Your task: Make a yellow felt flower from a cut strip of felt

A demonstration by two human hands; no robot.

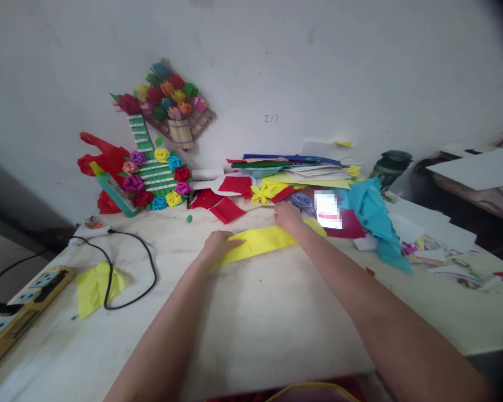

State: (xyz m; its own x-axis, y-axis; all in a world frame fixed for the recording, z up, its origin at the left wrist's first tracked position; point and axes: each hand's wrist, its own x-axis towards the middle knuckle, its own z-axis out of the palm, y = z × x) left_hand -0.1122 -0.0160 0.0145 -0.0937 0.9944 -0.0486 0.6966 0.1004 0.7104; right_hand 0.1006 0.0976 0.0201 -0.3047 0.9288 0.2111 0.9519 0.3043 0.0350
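Note:
A long folded strip of yellow crepe paper point(268, 241) lies across the middle of the table. My left hand point(217, 247) grips its left end, thumb stretched over the top. Beyond the strip's back edge, my right hand point(288, 215) has its fingers curled down by the craft pile; whatever they hold is hidden. The right wrist crosses over the strip. Just past that hand sit a bundle of blue-purple yarn point(300, 202) and a yellow paper flower point(260, 194). A phone with a lit screen point(328, 210) rests on red paper point(352, 223) to the right.
Stacked coloured sheets point(293, 167) line the wall. Left are a paper-flower guitar point(153, 167), a glue bottle point(117, 192), a black cable point(153, 268), a power strip point(29, 304) and yellow paper point(94, 290). Right are blue crepe paper point(373, 218), a dark bottle point(390, 167) and scraps.

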